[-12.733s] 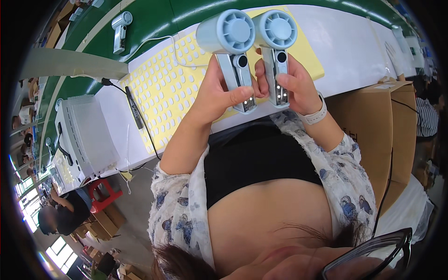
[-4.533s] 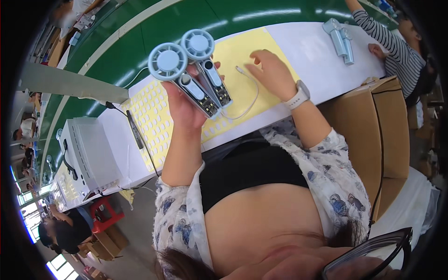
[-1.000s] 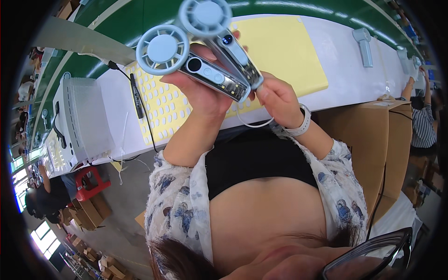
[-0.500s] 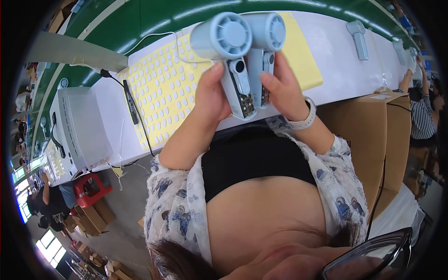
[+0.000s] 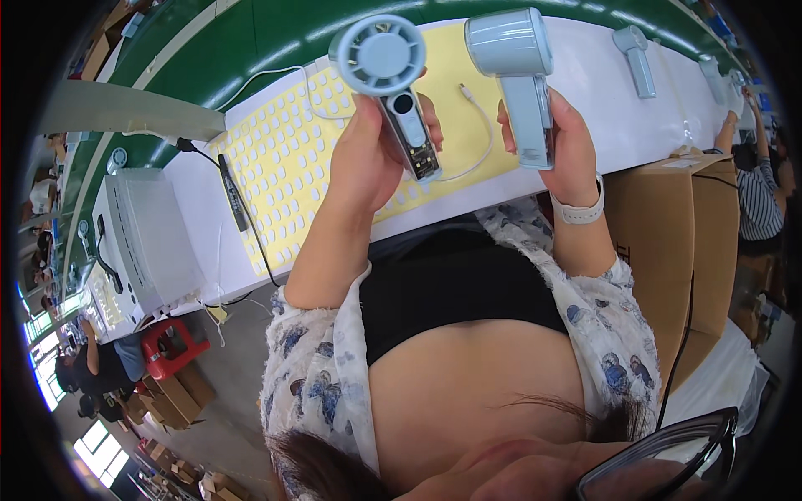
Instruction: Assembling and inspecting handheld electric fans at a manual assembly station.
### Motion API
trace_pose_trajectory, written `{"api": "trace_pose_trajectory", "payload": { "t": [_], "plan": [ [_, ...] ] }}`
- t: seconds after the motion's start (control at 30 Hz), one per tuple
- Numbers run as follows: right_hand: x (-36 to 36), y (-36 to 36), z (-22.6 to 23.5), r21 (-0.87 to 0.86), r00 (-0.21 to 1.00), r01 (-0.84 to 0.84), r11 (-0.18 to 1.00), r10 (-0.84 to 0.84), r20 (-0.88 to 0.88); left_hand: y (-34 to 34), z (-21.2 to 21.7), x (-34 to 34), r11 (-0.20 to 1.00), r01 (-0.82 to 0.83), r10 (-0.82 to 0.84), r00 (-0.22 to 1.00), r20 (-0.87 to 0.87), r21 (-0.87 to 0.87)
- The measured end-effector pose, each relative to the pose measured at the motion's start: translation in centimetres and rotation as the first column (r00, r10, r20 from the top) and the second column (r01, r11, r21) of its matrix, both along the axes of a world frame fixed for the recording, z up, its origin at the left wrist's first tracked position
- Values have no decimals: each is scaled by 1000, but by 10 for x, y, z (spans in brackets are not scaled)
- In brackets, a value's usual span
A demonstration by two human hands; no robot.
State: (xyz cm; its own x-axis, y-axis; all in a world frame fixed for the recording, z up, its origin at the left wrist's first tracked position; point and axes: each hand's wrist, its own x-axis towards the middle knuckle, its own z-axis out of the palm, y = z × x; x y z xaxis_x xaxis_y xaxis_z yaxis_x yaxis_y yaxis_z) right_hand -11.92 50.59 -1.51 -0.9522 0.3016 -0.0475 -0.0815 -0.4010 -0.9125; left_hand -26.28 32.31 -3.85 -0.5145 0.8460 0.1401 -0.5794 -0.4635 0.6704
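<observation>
Both pale-blue plastic handheld fans are now splitting apart — left hand (image 5: 368, 159) gripping one (image 5: 391, 83), right hand (image 5: 564, 142) gripping the other (image 5: 520, 79). Inspection is seemingly continuing — neither is lying on the white bench (image 5: 585, 92) yet.

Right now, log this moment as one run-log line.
left hand: grips handheld fan, grille toward camera | right hand: grips second fan side-on | white cable on yellow sheet

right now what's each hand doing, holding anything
left hand: closed on a pale blue handheld fan
right hand: closed on a second pale blue fan
</observation>
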Motion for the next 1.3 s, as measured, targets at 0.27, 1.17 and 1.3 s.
{"api": "trace_pose_trajectory", "payload": {
  "t": [0.27,1.17,1.3],
  "plan": [
    [-1,-21,0,14,999,33,999,-33,-11,1,6,7,993,-56,47,995,-89,-102],
    [2,-28,-1,64,995,-74,995,78,-56,4,2,12,991,58,-78,984,-163,-120],
    [3,-27,-4,66,995,-82,994,86,-53,4,0,13,987,69,-90,984,-153,-142]
  ]
}}
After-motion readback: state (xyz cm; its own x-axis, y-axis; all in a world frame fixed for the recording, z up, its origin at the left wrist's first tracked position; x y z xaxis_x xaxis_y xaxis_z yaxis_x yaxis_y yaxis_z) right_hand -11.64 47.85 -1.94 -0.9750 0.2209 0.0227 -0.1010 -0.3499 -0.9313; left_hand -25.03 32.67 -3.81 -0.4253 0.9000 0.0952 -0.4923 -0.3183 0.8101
